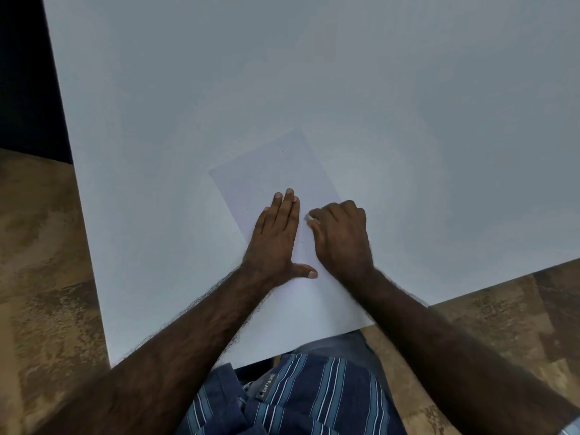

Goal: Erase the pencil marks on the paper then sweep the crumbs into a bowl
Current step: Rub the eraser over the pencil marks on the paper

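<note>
Here we see the left hand [277, 233] lying flat on the paper [273, 171], fingers straight and together, thumb spread toward the right hand [340, 237]. The right hand sits just beside it, fingers curled and pinching a small white eraser [310, 218] against the sheet. The paper stretches away beyond both hands on the white table [408, 120]. A few tiny dark specks lie near the left hand.

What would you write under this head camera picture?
Left hand flat on the paper, right hand pinching a white eraser.
</note>
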Demonstrator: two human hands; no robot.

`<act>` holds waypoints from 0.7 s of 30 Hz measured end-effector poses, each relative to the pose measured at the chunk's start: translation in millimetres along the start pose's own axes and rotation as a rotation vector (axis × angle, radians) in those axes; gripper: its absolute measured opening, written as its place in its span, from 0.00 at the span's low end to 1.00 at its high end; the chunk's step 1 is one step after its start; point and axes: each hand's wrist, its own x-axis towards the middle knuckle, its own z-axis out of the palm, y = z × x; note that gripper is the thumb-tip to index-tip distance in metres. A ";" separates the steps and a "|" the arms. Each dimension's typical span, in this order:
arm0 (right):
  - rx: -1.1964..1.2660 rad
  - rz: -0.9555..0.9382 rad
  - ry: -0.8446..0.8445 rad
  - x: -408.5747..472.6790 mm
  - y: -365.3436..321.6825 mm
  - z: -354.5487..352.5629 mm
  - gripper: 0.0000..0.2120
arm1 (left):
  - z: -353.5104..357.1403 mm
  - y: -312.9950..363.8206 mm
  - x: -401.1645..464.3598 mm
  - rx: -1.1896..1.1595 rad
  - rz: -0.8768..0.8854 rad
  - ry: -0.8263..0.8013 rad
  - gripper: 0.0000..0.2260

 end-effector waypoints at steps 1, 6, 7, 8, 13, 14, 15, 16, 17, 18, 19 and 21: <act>-0.001 -0.018 0.003 1.2 1.1 0.3 0.08 | 0.1 0.0 0.1 0.000 0.001 0.002 0.66; -0.057 0.029 0.041 72.0 8.7 5.7 0.10 | -0.1 0.2 -1.4 0.036 0.012 0.013 0.66; -0.060 0.032 0.035 86.3 10.0 6.4 0.10 | -0.1 0.6 -1.1 0.038 0.010 0.010 0.66; -0.053 0.034 0.021 97.5 11.1 6.5 0.11 | 0.0 0.9 -0.8 0.039 0.007 0.008 0.66; -0.028 0.008 -0.027 88.4 6.3 4.2 0.13 | 0.4 -0.2 0.2 0.038 0.011 0.009 0.66; -0.037 -0.022 -0.040 76.7 3.0 5.2 0.13 | 0.6 -0.6 0.1 0.035 0.014 0.012 0.66; -0.038 -0.048 -0.049 65.2 -0.5 5.9 0.13 | 1.1 -1.2 0.5 0.028 0.016 0.014 0.66; -0.031 -0.061 -0.045 57.7 -2.4 7.1 0.13 | 1.9 -1.8 1.3 0.023 0.014 0.014 0.66; -0.025 -0.058 -0.027 57.2 -2.2 8.5 0.13 | 2.9 -2.1 2.1 0.025 0.008 0.014 0.66; -0.030 -0.051 0.001 63.4 -0.3 10.7 0.13 | 3.3 -1.9 2.4 0.031 0.005 0.013 0.66; -0.043 -0.044 0.028 73.1 1.7 12.5 0.12 | 4.0 -1.6 2.9 0.039 0.005 0.011 0.66; -0.062 -0.030 0.069 95.4 3.0 16.5 0.12 | 5.7 -1.7 3.0 0.051 0.002 0.011 0.67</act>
